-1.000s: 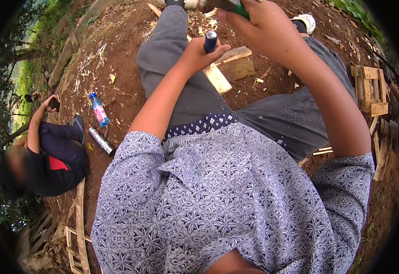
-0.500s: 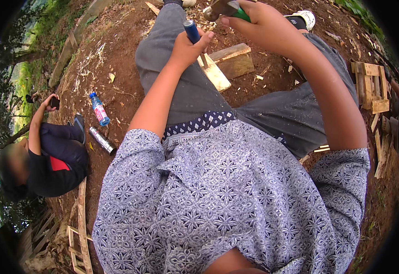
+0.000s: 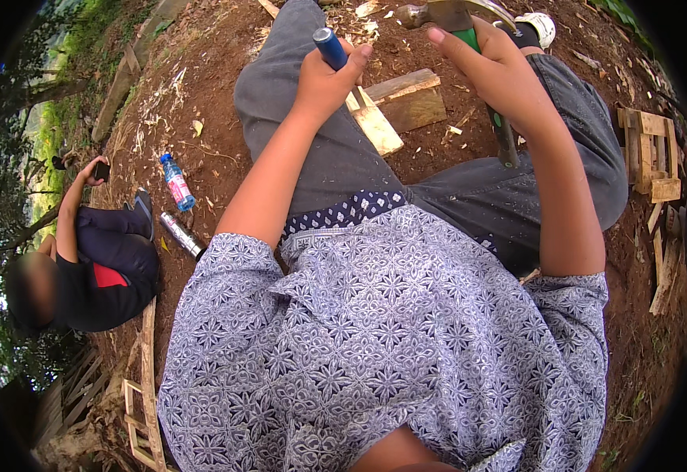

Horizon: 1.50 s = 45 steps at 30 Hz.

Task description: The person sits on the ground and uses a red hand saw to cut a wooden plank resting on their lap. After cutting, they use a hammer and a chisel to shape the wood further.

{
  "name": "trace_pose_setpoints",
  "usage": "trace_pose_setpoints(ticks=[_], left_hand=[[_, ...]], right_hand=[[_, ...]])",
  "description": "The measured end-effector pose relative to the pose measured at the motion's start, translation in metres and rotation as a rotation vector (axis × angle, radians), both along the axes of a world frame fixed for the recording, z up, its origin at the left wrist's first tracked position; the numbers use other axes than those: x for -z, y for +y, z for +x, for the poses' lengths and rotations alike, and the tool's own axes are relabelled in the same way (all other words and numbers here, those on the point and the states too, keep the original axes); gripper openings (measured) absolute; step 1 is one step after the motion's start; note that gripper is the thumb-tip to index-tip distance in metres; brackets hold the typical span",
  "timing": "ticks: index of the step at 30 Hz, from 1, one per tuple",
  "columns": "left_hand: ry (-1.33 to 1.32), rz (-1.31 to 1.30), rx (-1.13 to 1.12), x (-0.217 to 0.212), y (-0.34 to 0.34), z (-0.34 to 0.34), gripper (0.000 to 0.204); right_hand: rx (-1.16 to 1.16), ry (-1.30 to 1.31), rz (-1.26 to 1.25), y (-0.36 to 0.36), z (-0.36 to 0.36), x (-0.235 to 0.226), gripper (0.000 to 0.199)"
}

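My left hand (image 3: pixel 324 85) is wrapped round the blue handle of a chisel (image 3: pixel 330 49), held upright by my bent leg. Its blade is mostly hidden behind my fingers. Below that hand a pale strip of wood (image 3: pixel 379 132) slants beside my thigh. A wooden block (image 3: pixel 416 108) lies on the soil just right of the strip. My right hand (image 3: pixel 510 79) grips a claw hammer (image 3: pixel 447 13) by its green and dark handle, raised to the right of the chisel and apart from it. The handle's end sticks out below my palm.
A person (image 3: pixel 115 259) sits on the ground at left, holding a dark phone (image 3: pixel 102 171). Between us lie a water bottle (image 3: pixel 176 182) and a metal flask (image 3: pixel 180 234). A small wooden frame (image 3: pixel 648 153) stands at right. Wood chips are scattered over the brown soil.
My right hand has moved right and a little nearer with the hammer, away from the chisel, and the hammer's handle end now shows. My left hand has barely moved.
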State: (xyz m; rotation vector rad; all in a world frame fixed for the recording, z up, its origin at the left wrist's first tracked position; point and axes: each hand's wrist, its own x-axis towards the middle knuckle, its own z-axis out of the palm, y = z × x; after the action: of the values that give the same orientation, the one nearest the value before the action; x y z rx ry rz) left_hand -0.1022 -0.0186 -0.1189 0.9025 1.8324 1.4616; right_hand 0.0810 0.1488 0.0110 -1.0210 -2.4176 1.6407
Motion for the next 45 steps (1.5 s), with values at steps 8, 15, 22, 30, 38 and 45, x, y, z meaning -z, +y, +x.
trace_pose_setpoints(ticks=[8, 15, 22, 30, 38, 45], left_hand=[[0.163, -0.096, 0.153, -0.010, 0.001, 0.004, 0.036], [0.161, -0.064, 0.179, -0.002, 0.000, 0.009, 0.035], [0.344, -0.002, 0.239, -0.002, -0.003, 0.017, 0.034], [0.314, 0.084, 0.227, 0.005, -0.003, 0.015, 0.034], [0.311, 0.092, 0.225, 0.005, -0.006, 0.013, 0.032], [0.276, 0.093, 0.207, 0.004, -0.009, 0.014, 0.029]], right_hand=[[-0.049, 0.214, 0.007, -0.014, 0.020, 0.002, 0.047], [-0.045, 0.211, -0.207, -0.013, 0.022, -0.011, 0.052], [-0.050, 0.106, -0.134, -0.018, 0.028, -0.018, 0.052], [-0.216, 0.218, 0.395, -0.042, 0.004, -0.014, 0.036], [-0.166, 0.417, 0.446, -0.043, -0.014, -0.021, 0.037], [-0.242, 0.316, 0.432, -0.044, -0.023, -0.010, 0.039]])
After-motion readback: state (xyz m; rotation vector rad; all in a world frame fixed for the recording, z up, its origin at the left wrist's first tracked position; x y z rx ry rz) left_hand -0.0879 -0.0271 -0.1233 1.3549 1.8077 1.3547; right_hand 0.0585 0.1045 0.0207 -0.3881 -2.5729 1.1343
